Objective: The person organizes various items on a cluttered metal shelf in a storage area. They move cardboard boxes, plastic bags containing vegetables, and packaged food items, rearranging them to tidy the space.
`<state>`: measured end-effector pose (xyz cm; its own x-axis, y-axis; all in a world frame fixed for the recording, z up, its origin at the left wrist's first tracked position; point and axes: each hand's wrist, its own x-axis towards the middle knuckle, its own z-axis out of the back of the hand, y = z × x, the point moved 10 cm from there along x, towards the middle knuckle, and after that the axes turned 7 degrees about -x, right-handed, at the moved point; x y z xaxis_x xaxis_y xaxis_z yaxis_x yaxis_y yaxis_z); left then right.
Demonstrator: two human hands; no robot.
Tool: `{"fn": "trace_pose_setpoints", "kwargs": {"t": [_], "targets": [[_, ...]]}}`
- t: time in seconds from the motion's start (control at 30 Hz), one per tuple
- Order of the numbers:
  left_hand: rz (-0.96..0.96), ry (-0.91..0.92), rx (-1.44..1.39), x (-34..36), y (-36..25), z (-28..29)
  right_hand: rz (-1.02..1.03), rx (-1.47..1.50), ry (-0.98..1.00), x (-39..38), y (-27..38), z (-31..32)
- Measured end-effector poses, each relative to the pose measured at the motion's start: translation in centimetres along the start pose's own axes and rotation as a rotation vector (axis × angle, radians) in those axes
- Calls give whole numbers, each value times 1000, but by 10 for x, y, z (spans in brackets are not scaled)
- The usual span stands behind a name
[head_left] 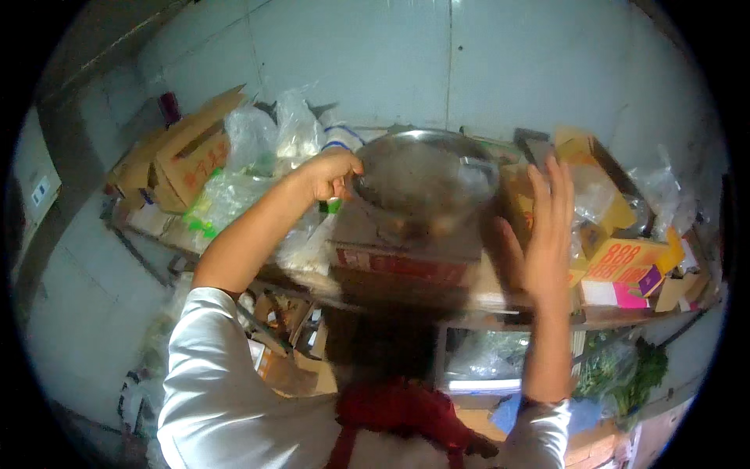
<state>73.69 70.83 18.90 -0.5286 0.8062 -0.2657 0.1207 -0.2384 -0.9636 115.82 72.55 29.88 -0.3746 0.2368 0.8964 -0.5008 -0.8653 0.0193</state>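
A large round metal basin (426, 135) rests on a low cardboard box (406, 264) on the shelf in front of me. Its greyish contents are blurred, and I cannot make out what they are. My left hand (337, 173) is closed on the basin's left rim, with its fingers curled at the edge. To the right of the basin, my right hand (547, 219) is raised with fingers stretched out and thumb apart. It holds nothing and appears apart from the basin.
Plastic bags (293, 129) and an open carton (187, 160) crowd the shelf's left side. Yellow cartons (617, 219) stand at the right. Beneath the shelf are leafy greens (641, 371), bagged goods (484, 356) and more boxes (289, 371). A pale panelled wall (531, 62) rises behind.
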Motion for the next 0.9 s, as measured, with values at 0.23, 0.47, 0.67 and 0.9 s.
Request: {"fn": "trace_pose_setpoints", "kwargs": {"t": [0.23,0.47,0.67,0.9], "targets": [[-152,21,126,-73,11,-41,-43,-14,502,-15,-32,-50],[-520,-75,199,-87,7,-38,-407,244,197,-28,-98,-30],[-623,-141,98,-81,23,-31,-762,642,279,-57,-74,-30],[-660,-35,-454,-82,42,-39,-467,550,404,-10,12,-21]]}}
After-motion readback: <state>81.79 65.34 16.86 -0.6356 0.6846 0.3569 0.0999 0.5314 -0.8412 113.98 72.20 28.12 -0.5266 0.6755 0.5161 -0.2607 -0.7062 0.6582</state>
